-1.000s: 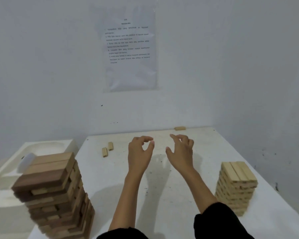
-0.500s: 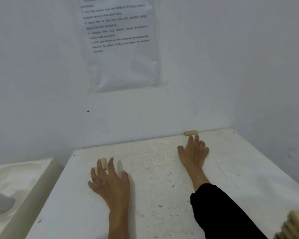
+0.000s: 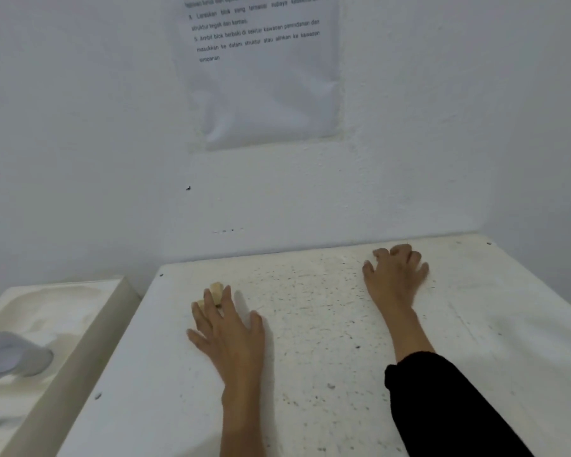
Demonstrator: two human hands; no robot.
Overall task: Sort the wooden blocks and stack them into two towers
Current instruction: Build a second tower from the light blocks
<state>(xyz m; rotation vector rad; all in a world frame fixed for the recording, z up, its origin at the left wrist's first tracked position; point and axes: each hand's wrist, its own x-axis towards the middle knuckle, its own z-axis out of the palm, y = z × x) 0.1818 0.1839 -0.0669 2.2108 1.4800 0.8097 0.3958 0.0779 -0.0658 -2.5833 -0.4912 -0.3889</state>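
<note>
My left hand (image 3: 228,328) lies flat on the white table (image 3: 310,324) with its fingers spread. Its fingertips rest over two small light wooden blocks: one block (image 3: 217,287) pokes out between two fingers, the other block (image 3: 199,304) shows beside them. My right hand (image 3: 394,275) is at the table's far edge by the wall, fingers curled down over the spot where a light block lay. That block is hidden under the fingers. Neither tower is in view.
The white wall (image 3: 376,192) rises directly behind the table, with a printed sheet (image 3: 261,77) taped to it. A second wall closes the right side. Left of the table is a white basin (image 3: 47,308) holding a grey object (image 3: 10,357).
The view has moved forward and down past both towers. Both hands reached out: the left onto the two blocks, the right to the far block, which its fingers now cover.
</note>
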